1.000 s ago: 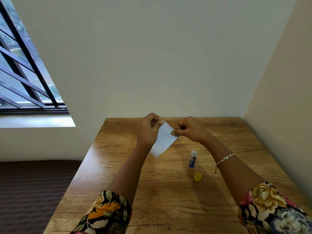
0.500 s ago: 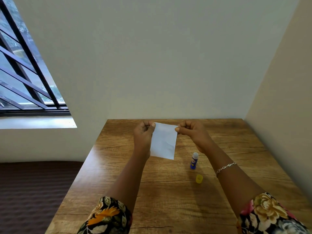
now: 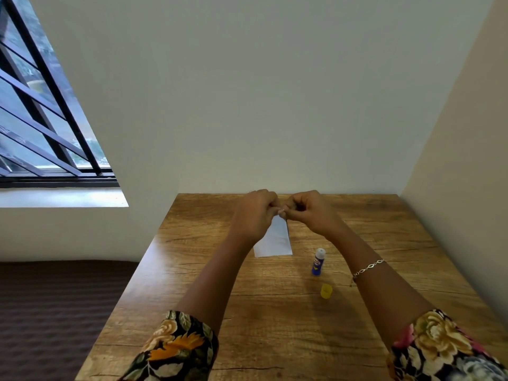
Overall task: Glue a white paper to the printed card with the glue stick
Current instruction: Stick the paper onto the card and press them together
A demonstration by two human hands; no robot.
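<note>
Head view: both hands, left (image 3: 254, 213) and right (image 3: 308, 211), pinch paper (image 3: 276, 240) top edge together above desk (image 3: 275, 312). Glue (image 3: 318, 262) stands uncapped right, cap (image 3: 326, 291) nearer. Likely aligning/pressing step; next, press flat.

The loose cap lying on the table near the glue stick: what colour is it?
Yellow. The cap lies apart from the blue glue stick; seen only in the head view.

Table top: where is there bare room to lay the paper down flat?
The wooden table lies bare left of the left hand, and along the near edge between the floral sleeves. It is crowded right of centre: the uncapped glue stick and yellow cap stand beside the right hand holding the white paper.
</note>
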